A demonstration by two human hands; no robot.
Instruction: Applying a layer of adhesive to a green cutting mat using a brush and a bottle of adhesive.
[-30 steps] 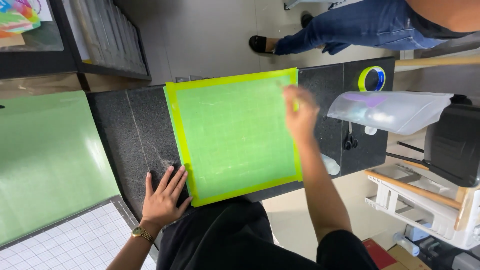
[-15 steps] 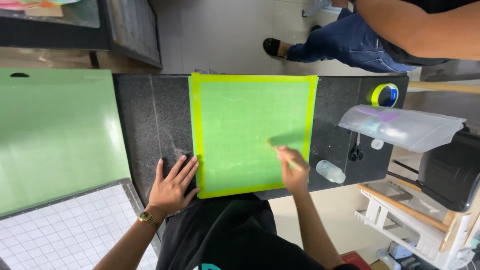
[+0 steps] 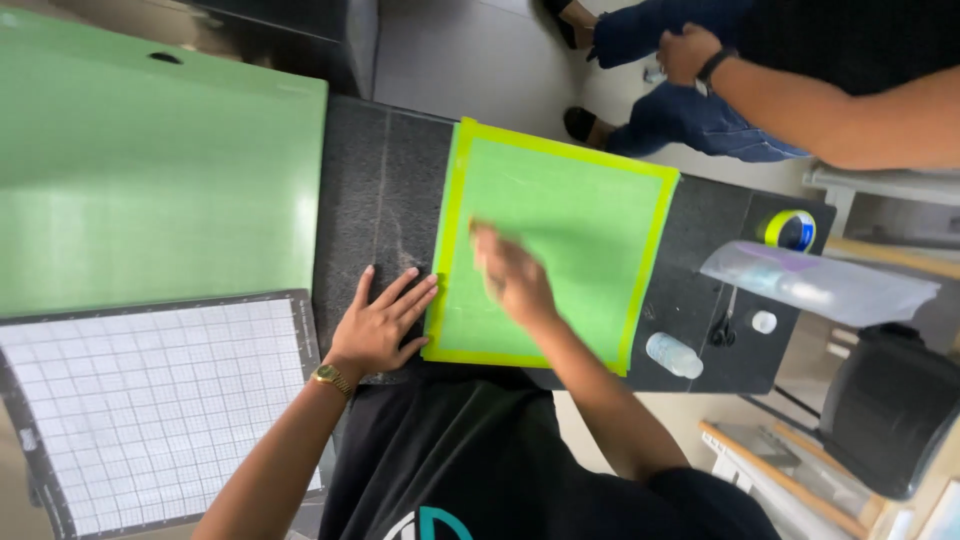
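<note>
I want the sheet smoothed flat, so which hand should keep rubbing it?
Probably the right hand: it lies on the green sheet, while the left hand lies flat on the dark counter at the sheet's edge.

Tape roll (image 3: 790, 230), scissors (image 3: 722, 328), clear bottle (image 3: 674, 354), white gridded mat (image 3: 150, 400)

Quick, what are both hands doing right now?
Left hand: open, flat on the dark counter.
Right hand: blurred, on the green mat; holding anything cannot be told.
</note>
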